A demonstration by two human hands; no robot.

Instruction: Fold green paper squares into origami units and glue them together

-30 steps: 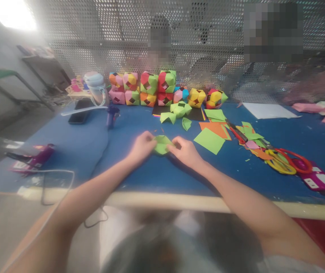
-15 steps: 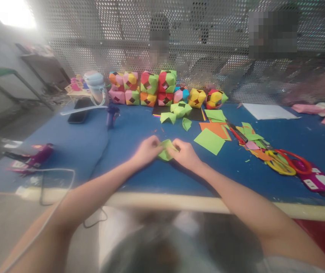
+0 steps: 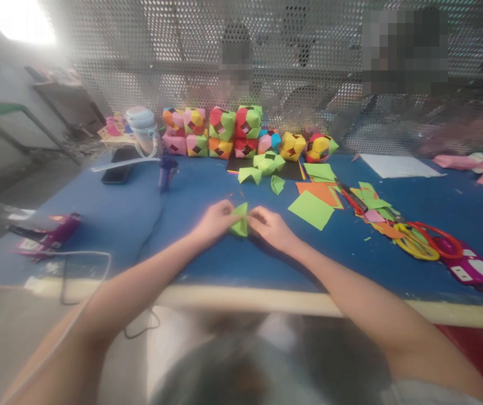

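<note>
Between my hands, a little above the blue table, is a piece of green paper with a fold running down it. My left hand pinches its left side. On the other side, the fingers of my right hand are closed at the paper's right edge. Just beyond lie folded green paper pieces, some on a dark sheet. To the right rest a flat green paper square and an orange sheet.
Several colourful folded-paper balls line the back by a perforated metal screen. A glue gun, phone and tumbler stand left. Scissors, a cutter, paper scraps and a purple power strip lie right.
The green paper has shifted slightly left and now shows a sharper fold, more upright. My right fingers have moved from over the paper to its right edge.
</note>
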